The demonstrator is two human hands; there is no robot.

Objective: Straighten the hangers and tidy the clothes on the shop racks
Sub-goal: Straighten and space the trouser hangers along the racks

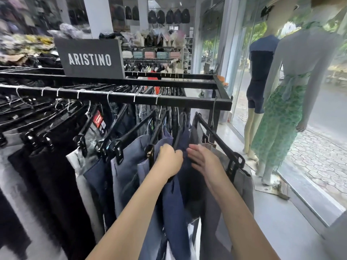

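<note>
Trousers hang on black clip hangers from a black metal rack [169, 101]. My left hand [170, 159] grips the waist of a pair of navy trousers [174, 207] close to the end of its black hanger [177, 137]. My right hand [201, 159] lies just to the right, fingers fairly straight, touching the dark cloth between the navy pair and grey trousers [242, 184]. The grey pair hangs on a black clip hanger [217, 134] at the rack's right end. Blue-grey trousers [127, 171] hang to the left of my hands.
Black trousers [52, 175] fill the rack's left part. A dark ARISTINO sign [90, 59] stands on top. Two mannequins [285, 102] stand at a glass shopfront [319, 147] on the right, with grey floor [281, 231] between. More racks and shelves stand behind.
</note>
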